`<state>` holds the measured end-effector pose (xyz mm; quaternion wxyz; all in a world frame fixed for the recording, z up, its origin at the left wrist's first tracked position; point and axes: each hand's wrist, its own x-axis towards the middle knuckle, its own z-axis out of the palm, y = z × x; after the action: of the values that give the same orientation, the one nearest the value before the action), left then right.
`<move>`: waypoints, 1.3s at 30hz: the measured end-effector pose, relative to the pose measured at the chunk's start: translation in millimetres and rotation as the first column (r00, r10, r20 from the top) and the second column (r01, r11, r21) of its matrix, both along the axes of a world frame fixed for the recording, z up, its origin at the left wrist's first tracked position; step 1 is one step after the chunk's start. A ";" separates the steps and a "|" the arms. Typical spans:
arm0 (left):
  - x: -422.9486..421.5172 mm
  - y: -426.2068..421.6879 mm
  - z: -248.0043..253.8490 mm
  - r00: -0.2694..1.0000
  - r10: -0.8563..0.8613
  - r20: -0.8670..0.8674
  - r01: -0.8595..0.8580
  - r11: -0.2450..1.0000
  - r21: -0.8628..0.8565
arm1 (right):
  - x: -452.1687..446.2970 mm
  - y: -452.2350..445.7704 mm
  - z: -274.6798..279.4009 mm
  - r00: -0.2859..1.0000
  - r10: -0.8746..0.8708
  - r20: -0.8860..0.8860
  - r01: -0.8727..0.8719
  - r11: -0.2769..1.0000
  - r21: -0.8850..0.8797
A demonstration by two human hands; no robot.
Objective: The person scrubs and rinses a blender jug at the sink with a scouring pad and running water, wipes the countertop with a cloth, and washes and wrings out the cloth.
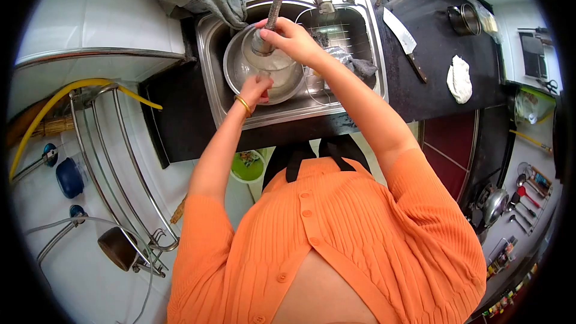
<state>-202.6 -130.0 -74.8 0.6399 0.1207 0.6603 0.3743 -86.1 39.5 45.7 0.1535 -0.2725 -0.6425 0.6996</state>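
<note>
Round silver metal bowl [234, 69] sits in the stainless-steel sink [288, 116], near its left edge. Probably light, stiff, slippery when wet; best held by opposite sides of the rim. Looks shiny, wide-mouthed, with a see-through round vessel [282, 59] inside. Right hand [293, 41] curls narrowly by the grey flexible hose [275, 15]; grip unclear. Left hand [257, 89] bunched over bowl; can't tell if holding anything.
</note>
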 end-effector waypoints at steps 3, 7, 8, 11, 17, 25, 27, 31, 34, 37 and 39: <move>9.2 -15.5 -9.2 0.985 0.042 -0.165 -0.027 0.996 0.088 | -12.8 5.1 -17.7 0.990 -0.108 -0.095 0.132 0.944 0.302; 5.3 -29.0 -13.2 0.930 0.065 -0.362 0.025 0.971 0.239 | -3.8 15.7 -26.5 0.983 -0.174 -0.060 0.180 0.836 0.519; 3.1 -32.3 -16.5 0.904 0.069 -0.422 0.056 0.960 0.275 | -3.2 15.3 -29.5 0.984 -0.170 -0.061 0.176 0.837 0.519; 2.5 -28.9 2.9 0.842 0.049 -0.538 0.121 0.954 0.275 | -2.4 10.5 -23.1 0.990 -0.122 -0.068 0.139 0.912 0.387; 6.2 -25.1 42.5 0.778 -0.013 -0.628 0.153 0.974 0.169 | 0.9 12.1 -20.6 0.992 -0.123 0.002 0.107 0.870 0.481; 13.0 -30.6 24.5 0.638 0.104 -0.763 0.111 0.968 0.225 | 19.6 16.7 -31.4 0.990 -0.137 -0.016 0.131 0.900 0.416; 13.9 -31.3 17.2 0.561 0.095 -0.822 0.146 0.967 0.211 | 27.4 18.1 -38.5 0.993 -0.121 0.003 0.111 0.921 0.373; 12.5 -24.3 9.1 0.402 0.119 -0.908 0.194 0.958 0.212 | 44.9 26.4 -38.8 0.977 -0.151 -0.151 0.157 0.987 0.027; 13.4 -19.5 5.3 0.507 0.160 -0.847 0.113 0.962 0.250 | 81.5 47.9 -54.5 0.962 -0.231 0.146 0.212 0.968 0.134; 9.8 -22.0 -4.5 0.595 0.184 -0.782 0.062 0.960 0.274 | 131.5 67.9 -122.9 0.750 -0.304 0.588 -0.137 0.798 0.587; 11.7 -24.8 1.9 0.575 0.161 -0.802 0.061 0.969 0.238 | 153.8 53.6 -137.8 0.644 -0.328 0.691 -0.290 0.731 0.617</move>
<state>-190.9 -154.8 -72.9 0.2338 0.3366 0.8331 0.3714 67.7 93.1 -92.1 -0.0359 -0.4719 -0.8508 0.2284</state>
